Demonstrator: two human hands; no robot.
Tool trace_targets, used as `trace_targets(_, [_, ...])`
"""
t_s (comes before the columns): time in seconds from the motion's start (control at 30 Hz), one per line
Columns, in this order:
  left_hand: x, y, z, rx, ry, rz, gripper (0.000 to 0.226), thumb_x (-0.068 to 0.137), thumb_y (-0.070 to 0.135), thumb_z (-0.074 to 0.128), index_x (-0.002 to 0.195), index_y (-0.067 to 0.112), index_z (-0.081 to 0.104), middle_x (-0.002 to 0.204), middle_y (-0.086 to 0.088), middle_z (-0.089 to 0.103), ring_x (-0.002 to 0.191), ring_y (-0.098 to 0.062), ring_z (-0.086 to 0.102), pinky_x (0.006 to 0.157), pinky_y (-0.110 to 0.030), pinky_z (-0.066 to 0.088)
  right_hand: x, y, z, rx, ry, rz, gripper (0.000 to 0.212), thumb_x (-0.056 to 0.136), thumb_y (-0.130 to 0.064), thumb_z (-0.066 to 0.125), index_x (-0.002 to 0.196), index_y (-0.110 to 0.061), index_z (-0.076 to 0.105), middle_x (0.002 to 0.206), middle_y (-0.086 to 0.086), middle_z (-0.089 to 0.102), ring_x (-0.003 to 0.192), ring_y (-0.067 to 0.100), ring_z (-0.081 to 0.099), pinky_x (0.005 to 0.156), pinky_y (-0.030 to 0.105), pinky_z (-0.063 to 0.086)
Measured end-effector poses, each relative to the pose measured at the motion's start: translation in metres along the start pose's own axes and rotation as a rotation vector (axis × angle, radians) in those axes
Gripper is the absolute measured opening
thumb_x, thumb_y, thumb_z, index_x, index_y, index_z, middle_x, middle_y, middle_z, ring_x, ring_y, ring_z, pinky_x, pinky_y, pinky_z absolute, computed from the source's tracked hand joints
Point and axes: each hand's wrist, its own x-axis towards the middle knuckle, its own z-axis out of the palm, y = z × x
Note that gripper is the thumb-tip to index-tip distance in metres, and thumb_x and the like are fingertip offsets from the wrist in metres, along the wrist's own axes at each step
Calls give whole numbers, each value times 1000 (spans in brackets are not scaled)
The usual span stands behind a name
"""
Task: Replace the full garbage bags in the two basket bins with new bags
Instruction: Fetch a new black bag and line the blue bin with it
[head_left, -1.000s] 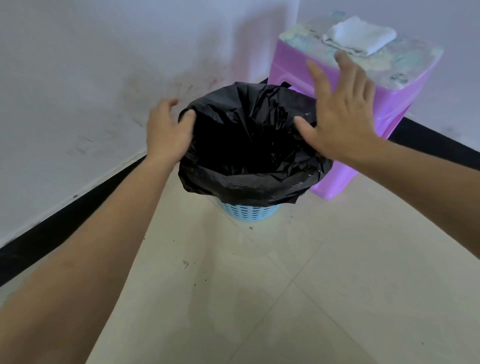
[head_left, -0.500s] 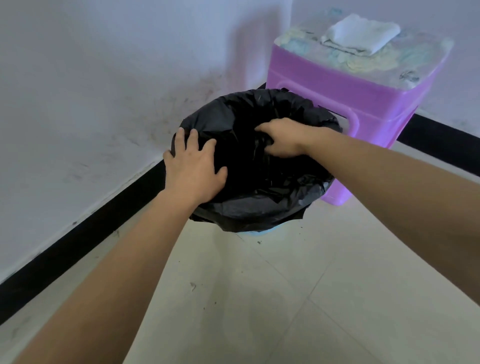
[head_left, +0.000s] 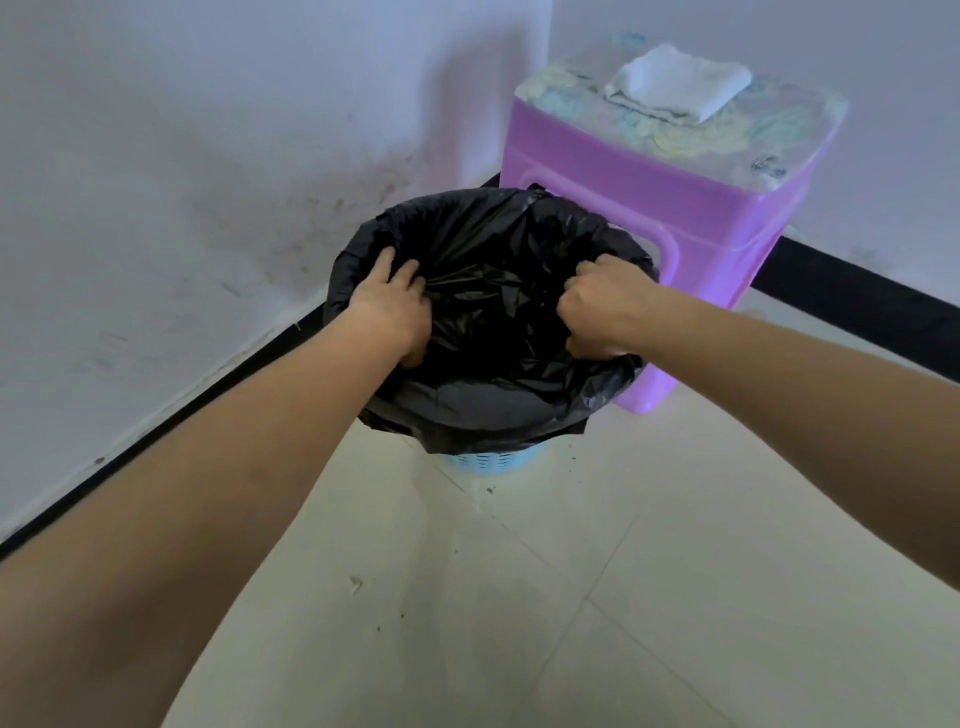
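Seen from the head camera, the black garbage bag (head_left: 498, 244) sits in the light blue basket bin (head_left: 488, 461), its rim folded out and down over the bin wall so that only a low strip of blue lattice shows beneath it. The bin stands on the pale tiled floor (head_left: 571, 597) in a corner, just beside a purple plastic stool (head_left: 675, 208) with a folded white cloth (head_left: 680, 85) on top. Both hands are at the bag's mouth, on opposite sides of it. The left hand (head_left: 392, 312) is at the left inner edge, fingers curled down into the film and bunching a fold of it. The right hand (head_left: 605, 306) is clenched in a tight fist on a gather of plastic at the right edge, on the stool's side. The hands are level with each other and equally near the bag, with its dark opening between them; what the bag holds cannot be made out. The bag's long axis runs straight down into the bin, directly below the hands. The coming move probably turns on that: an even, vertical lift with both hands, clear of the stool close on the right, so the bin does not tip or lift with the bag.
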Motion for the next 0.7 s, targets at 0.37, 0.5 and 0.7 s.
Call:
trace_targets(0.37, [-62, -1, 1, -722, 414, -397, 69, 96, 40, 44, 155, 21, 12, 162, -18, 6, 150, -35, 2, 116, -60, 10, -30, 7, 0, 1143, 664, 508, 44, 86, -28, 48, 127, -24, 63, 131, 2, 58, 128, 22, 46, 110, 35, 33])
trace_targets(0.5, [-68, 2, 18, -951, 251, -375, 78, 98, 57, 36, 157, 20, 1, 163, -15, -9, 150, -33, -6, 119, -51, 10, -35, -1, 20, 1187, 366, 440, 67, 93, -36, 48, 155, -16, 28, 164, 3, 16, 151, 20, 11, 120, 37, 14])
trace_targets(0.7, [-62, -6, 27, -1141, 422, -410, 71, 99, 50, 42, 157, 23, 11, 165, -6, -1, 151, -28, 2, 120, -45, 14, -25, -9, 12, 1309, 458, 426, 64, 93, -34, 46, 154, -20, 30, 165, 0, 12, 152, 15, 9, 122, 37, 11])
